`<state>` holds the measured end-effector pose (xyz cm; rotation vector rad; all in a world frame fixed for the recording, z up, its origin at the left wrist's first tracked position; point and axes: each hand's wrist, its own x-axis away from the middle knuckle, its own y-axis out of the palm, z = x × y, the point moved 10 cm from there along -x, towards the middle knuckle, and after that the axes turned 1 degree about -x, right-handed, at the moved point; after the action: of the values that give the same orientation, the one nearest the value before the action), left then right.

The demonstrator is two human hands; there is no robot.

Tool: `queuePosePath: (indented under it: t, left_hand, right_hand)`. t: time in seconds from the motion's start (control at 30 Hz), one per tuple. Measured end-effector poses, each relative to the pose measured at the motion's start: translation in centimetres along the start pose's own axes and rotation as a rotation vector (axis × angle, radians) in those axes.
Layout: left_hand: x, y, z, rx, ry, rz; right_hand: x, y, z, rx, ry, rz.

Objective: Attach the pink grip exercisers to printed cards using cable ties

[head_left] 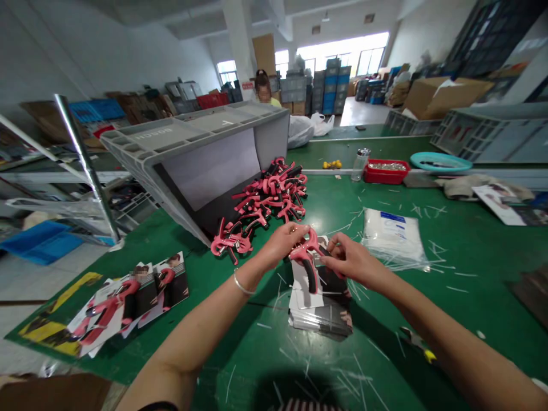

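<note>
My left hand and my right hand both grip one pink and black hand gripper just above a stack of printed cards on the green table. The left fingers close over its pink top, the right fingers pinch its right side. A pile of the same pink grippers spills from a tipped grey crate just beyond my hands. At the left edge lie several cards with grippers fastened on them.
A stack of clear plastic bags lies to the right of my hands. Farther back stand a red tray, a jar and a teal basin. Cut white strips litter the table. A person sits behind the crate.
</note>
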<state>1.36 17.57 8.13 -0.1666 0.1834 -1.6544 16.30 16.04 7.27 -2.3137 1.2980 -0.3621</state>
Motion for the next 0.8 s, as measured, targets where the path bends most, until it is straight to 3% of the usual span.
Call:
queuePosePath:
  t: [0.1, 0.23, 0.3, 0.43, 0.53, 0.63, 0.8]
  left_hand:
    - [-0.1, 1.9, -3.9, 0.127, -0.142, -0.103]
    - [1.6, 1.7, -5.8, 0.062, -0.036, -0.140]
    - [2.5, 1.4, -6.2, -0.074, 0.032, -0.117]
    - [3.8, 2.1, -6.4, -0.351, 0.098, -0.127]
    - [3.2, 2.4, -5.4, -0.466, 0.206, -0.058]
    - [1.8, 2.9, -5.1, -0.556, 0.253, 0.013]
    - [1.5, 4.7, -5.3, -0.538, 0.297, -0.012]
  right_hand:
    - [-0.5, 0.1, 4.7, -0.118, 0.144, -0.041]
    - [-0.6, 2.1, 7.6, -0.188, 0.223, -0.119]
    - [-0.2, 2.7, 7.6, -0.092, 0.209, -0.107]
    - [2.2, 2.3, 6.5, 0.326, 0.160, -0.001]
    - [4.0, 1.4, 4.1, 0.555, 0.015, 0.112]
    - [4.7, 2.0, 2.1, 0.541, -0.159, 0.119]
    - [4.2, 3.0, 2.2, 0.578, -0.191, 0.107]
